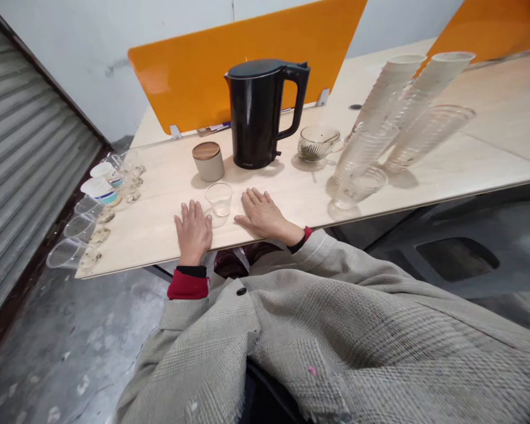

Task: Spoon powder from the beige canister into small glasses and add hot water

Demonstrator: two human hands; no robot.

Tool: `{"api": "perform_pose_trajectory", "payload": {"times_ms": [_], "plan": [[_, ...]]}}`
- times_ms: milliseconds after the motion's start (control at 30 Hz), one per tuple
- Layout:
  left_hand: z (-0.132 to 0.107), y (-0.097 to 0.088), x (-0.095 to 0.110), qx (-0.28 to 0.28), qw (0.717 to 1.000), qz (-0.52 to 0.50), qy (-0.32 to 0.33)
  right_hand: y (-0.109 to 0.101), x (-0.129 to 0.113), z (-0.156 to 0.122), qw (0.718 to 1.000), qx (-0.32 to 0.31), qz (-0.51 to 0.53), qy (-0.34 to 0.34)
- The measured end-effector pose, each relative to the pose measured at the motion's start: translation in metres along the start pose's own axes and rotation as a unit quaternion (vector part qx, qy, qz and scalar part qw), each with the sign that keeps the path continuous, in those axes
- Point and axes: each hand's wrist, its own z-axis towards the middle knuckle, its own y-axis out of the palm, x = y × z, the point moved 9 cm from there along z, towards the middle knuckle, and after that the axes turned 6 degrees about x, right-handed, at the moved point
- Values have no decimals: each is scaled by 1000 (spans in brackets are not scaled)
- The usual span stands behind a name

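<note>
My left hand (193, 231) lies flat on the wooden table (159, 227) near its front edge, fingers stretched out, holding nothing. My right hand (264, 214) rests flat beside it, fingers spread, also empty. Between the two hands stands a small clear plastic cup (218, 199), upright and touched by neither hand. Behind the cup are a beige canister with a wooden lid (208, 161) and a black electric kettle (262, 112).
A glass mug (317, 143) with something green inside sits right of the kettle. Tall stacks of clear and white plastic cups (393, 118) stand at the right. Several cups (98, 189) line the table's left edge. An orange divider (247, 53) backs the table.
</note>
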Motion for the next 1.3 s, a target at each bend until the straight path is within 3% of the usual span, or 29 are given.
{"api": "perform_pose_trajectory", "payload": {"times_ms": [333,1300], "plan": [[4,3,7,-75,996,41,-7,0,-7,0,1000,-21,-7,4],[2,3,10,-136,986,101,-14,-3,-14,-4,997,-70,-26,13]]}}
